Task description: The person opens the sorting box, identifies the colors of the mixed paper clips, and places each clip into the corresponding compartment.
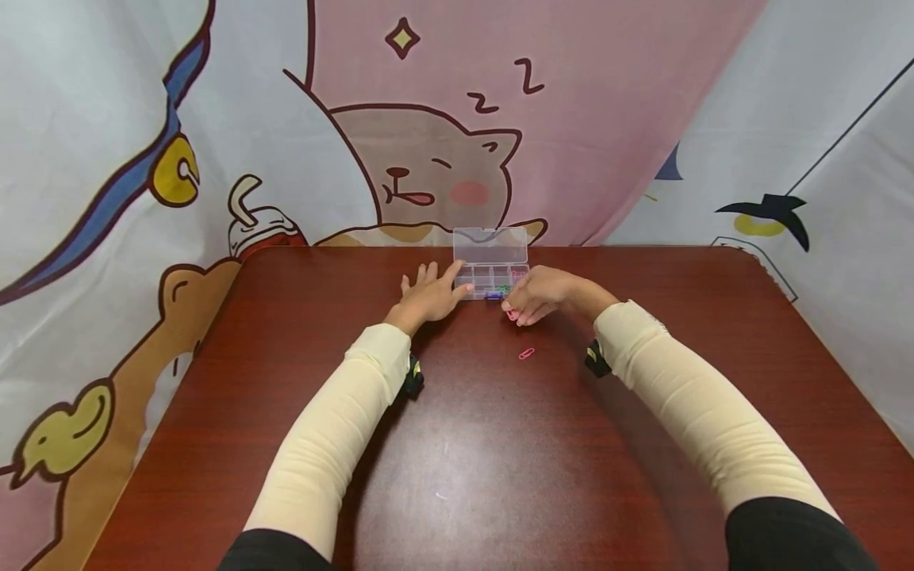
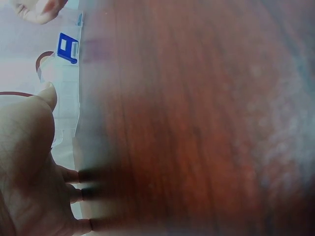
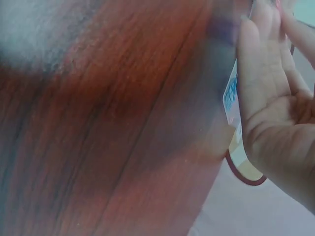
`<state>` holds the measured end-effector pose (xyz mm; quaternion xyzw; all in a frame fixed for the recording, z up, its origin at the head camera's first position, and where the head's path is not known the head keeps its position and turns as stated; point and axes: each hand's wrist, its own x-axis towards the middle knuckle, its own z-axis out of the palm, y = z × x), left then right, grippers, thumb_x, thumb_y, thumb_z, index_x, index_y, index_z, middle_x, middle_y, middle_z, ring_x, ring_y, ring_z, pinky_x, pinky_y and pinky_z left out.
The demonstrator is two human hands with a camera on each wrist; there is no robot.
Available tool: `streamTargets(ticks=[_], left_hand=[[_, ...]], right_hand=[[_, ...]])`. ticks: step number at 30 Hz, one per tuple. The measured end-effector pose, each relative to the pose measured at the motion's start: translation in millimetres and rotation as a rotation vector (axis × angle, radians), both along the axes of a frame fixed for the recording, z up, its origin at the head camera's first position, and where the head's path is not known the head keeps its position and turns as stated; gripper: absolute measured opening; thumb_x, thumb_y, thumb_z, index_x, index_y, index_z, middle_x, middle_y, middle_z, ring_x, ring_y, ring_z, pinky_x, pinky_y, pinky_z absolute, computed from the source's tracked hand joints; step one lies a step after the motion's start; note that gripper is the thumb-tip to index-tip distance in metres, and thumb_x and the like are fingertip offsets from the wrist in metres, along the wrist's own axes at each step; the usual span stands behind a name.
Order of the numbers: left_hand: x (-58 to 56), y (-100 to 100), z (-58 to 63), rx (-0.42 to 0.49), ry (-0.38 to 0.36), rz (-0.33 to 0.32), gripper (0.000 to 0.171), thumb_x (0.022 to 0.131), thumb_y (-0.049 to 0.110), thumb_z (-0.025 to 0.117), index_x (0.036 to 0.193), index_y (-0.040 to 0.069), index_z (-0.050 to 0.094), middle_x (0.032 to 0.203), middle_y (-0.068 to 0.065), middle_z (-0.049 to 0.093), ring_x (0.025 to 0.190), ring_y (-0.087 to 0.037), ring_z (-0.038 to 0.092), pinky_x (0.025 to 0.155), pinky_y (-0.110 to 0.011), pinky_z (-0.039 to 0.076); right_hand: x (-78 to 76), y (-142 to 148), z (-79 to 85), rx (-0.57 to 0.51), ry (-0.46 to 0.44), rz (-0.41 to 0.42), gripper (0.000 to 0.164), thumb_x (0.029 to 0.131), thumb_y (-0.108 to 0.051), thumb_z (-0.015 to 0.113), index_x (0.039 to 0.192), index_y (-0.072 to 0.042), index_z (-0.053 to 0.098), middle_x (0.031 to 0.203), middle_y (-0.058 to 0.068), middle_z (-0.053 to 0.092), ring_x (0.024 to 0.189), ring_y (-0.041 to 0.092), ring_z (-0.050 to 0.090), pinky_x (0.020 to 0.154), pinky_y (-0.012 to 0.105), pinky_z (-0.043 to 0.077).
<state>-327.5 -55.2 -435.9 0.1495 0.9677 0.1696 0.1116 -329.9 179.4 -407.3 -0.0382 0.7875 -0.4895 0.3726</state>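
Note:
A clear plastic compartment box (image 1: 483, 272) stands on the table's far side, its transparent lid (image 1: 489, 246) raised. Green paper clips (image 1: 503, 289) lie in a front compartment, and pink ones (image 1: 517, 274) in a back right one. My left hand (image 1: 427, 300) is spread at the box's left end, thumb and forefinger against it. At the front right of the box, my right hand (image 1: 540, 293) pinches pink paper clips (image 1: 512, 315); their exact number is hard to tell. One pink paper clip (image 1: 526, 354) lies loose on the table, nearer than the right hand.
The brown table (image 1: 457, 444) reaches back to a printed cloth (image 1: 607, 119) hanging behind the box. A blue latch (image 2: 67, 47) sits on the box's front side.

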Motion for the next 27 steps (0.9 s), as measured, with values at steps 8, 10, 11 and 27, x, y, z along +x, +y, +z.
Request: streamTargets(ticks=[8, 10, 11, 27], left_hand=[[0.5, 0.3, -1.2, 0.004, 0.001, -0.006, 0.064, 0.090, 0.063, 0.024, 0.146, 0.036, 0.006, 0.149, -0.017, 0.006, 0.135, -0.034, 0.000, 0.098, -0.061, 0.000], [0.3, 0.1, -1.1, 0.005, 0.010, -0.003, 0.064, 0.090, 0.062, 0.025, 0.146, 0.036, 0.007, 0.149, -0.017, 0.007, 0.134, -0.035, 0.001, 0.098, -0.062, 0.001], [-0.1, 0.0, -1.2, 0.005, 0.007, -0.003, 0.064, 0.090, 0.062, 0.024, 0.146, 0.036, 0.006, 0.149, -0.016, 0.006, 0.135, -0.034, 0.000, 0.098, -0.062, 0.000], [-1.3, 0.0, -2.4, 0.017, 0.011, 0.000, 0.064, 0.089, 0.064, 0.024, 0.145, 0.038, 0.007, 0.149, -0.017, 0.008, 0.134, -0.035, 0.001, 0.098, -0.061, 0.000]], right_hand=[[-8.6, 11.0, 2.0, -0.239, 0.054, -0.431, 0.038, 0.083, -0.014, 0.067, 0.112, 0.009, 0.058, 0.087, 0.016, 0.067, 0.070, 0.023, 0.066, 0.071, 0.038, 0.050], [-10.9, 12.7, 3.1, -0.264, 0.072, -0.494, 0.039, 0.083, -0.014, 0.067, 0.113, 0.009, 0.057, 0.088, 0.017, 0.067, 0.071, 0.023, 0.066, 0.072, 0.038, 0.050], [-12.0, 13.2, 3.7, -0.274, 0.081, -0.517, 0.040, 0.084, -0.013, 0.066, 0.115, 0.010, 0.056, 0.089, 0.017, 0.067, 0.071, 0.023, 0.066, 0.073, 0.038, 0.049], [-19.2, 13.9, 8.0, -0.333, 0.097, -0.667, 0.037, 0.088, -0.014, 0.061, 0.119, 0.006, 0.054, 0.090, 0.018, 0.066, 0.075, 0.025, 0.066, 0.080, 0.041, 0.045]])
